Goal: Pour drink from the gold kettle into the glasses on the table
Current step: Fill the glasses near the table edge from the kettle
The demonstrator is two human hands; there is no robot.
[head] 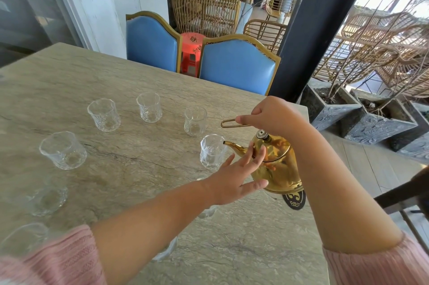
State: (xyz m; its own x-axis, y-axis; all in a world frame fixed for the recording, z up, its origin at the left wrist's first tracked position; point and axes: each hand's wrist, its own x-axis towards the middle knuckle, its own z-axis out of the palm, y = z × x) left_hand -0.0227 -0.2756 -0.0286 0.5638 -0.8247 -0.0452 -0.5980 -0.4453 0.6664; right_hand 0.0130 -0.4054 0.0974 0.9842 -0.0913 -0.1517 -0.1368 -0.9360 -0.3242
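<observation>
Gold kettle (pixel 281 168) hangs under the right grip (pixel 271 115), which is closed round the kettle's thin wire handle (pixel 228 123). Fingers curl over the wire, thumb lies along it, and the loop end sticks out left of the knuckles. Kettle body sits directly below that grip, tilted w/ spout (pixel 234 146) pointing left; lid knob (pixel 262 134) is just under the wrist.

Left grip (pixel 234 180) is open: fingers straight & spread, tips against the kettle's side by the spout base, thumb at the lower body. It holds nothing.

Spout tip is at the rim of the nearest glass (pixel 212 154), which stands on the counter (pixel 116 71) just beyond the left grip's fingers. Kettle base is right over a black coaster (pixel 294 201) at the counter edge, below the right forearm; can't tell if it rests on it.

More glasses stand further out, left of both grips:
- one (pixel 195 121) just beyond the nearest
- two (pixel 149 107) (pixel 104 114) further left
- one (pixel 63 150) well to the left
- two blurred ones (pixel 50 198) (pixel 23 238) near the left elbow
- one partly hidden under the left forearm (pixel 207 211)

Pink sleeves (pixel 58 259) on both arms. Blue chairs (pixel 236 64) beyond the counter.
</observation>
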